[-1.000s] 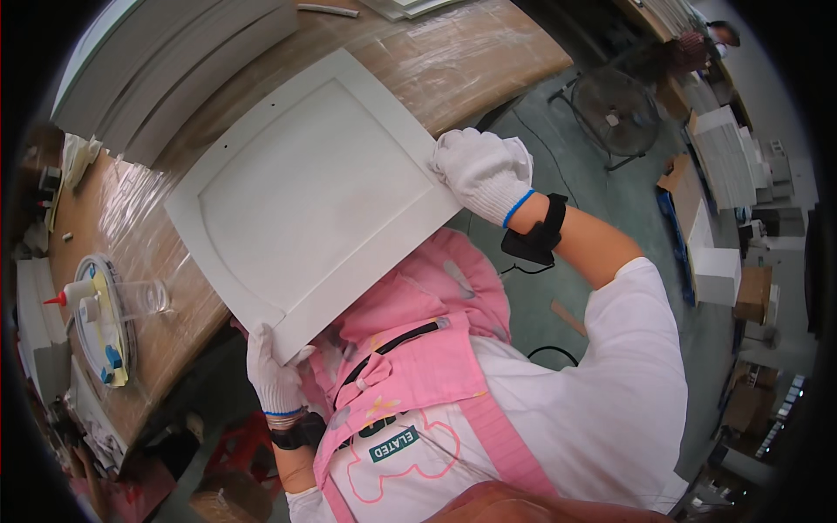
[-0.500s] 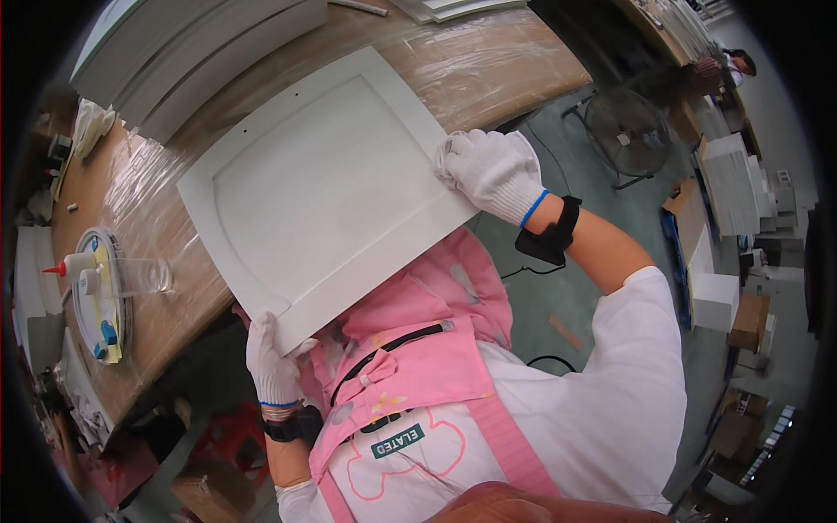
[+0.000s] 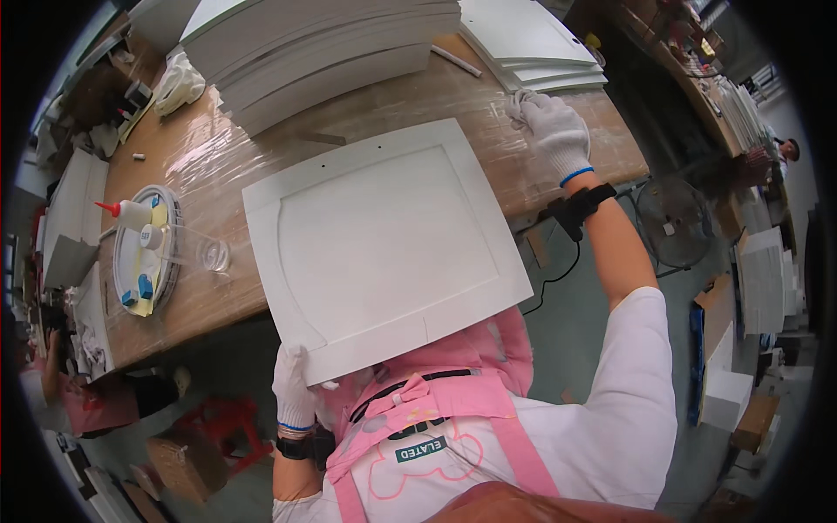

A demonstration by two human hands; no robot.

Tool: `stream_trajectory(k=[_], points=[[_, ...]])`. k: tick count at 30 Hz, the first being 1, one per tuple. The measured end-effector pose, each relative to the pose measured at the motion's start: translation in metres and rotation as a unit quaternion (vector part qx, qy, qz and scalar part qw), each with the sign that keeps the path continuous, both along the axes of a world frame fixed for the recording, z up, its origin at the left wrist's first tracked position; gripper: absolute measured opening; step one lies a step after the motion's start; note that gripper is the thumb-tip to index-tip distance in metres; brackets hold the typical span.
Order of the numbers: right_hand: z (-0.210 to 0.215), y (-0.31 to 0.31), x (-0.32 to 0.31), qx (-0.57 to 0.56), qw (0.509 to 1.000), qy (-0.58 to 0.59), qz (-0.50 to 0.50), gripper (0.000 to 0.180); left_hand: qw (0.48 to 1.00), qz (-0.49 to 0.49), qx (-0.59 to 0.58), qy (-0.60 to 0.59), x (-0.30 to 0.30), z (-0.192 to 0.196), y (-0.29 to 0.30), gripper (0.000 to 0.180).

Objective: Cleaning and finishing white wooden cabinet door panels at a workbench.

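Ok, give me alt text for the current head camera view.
A gloved left hand holds the near-left corner of a white panel; the gloved right hand is apart from it, over a plastic-covered table, near a low stack of white boards. A red-tipped bottle is at left.

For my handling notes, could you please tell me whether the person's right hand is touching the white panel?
Apart: the head view shows a strip of film-covered tabletop plainly between the right hand and the white panel.
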State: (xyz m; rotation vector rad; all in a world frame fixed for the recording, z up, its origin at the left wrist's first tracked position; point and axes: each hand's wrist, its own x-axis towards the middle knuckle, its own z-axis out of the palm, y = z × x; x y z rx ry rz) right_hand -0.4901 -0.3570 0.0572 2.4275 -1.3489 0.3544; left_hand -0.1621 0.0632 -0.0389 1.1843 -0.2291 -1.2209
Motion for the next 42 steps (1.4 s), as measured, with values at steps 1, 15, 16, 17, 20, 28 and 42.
stream_trajectory(k=[1,15,16,17,20,28,42], points=[[0.001,-0.010,0.018,-0.002,1.000,-0.009,0.016,0.024,1.000,0.016,-0.002,-0.009,0.002,-0.001,0.006,0.034],[-0.049,-0.008,0.305,0.274,0.941,0.074,0.185,0.031,0.995,0.064,0.083,0.004,0.016,-0.004,0.015,0.035],[-0.050,-0.006,0.313,0.274,0.941,0.082,0.182,0.028,0.994,0.066,0.084,0.006,0.015,-0.006,0.018,0.034],[-0.051,-0.004,0.320,0.274,0.941,0.090,0.179,0.025,0.994,0.069,0.086,0.009,0.015,-0.007,0.021,0.033],[-0.055,-0.002,0.320,0.267,0.937,0.090,0.209,0.021,0.992,0.072,0.102,0.011,0.016,-0.009,0.020,0.030],[-0.071,-0.001,0.326,0.179,0.963,0.060,0.192,0.019,0.992,0.076,0.095,0.018,0.020,-0.006,0.017,0.030],[-0.024,0.031,0.062,0.283,0.923,-0.206,0.157,0.022,0.987,0.137,0.068,0.048,0.031,-0.004,-0.043,0.020]])
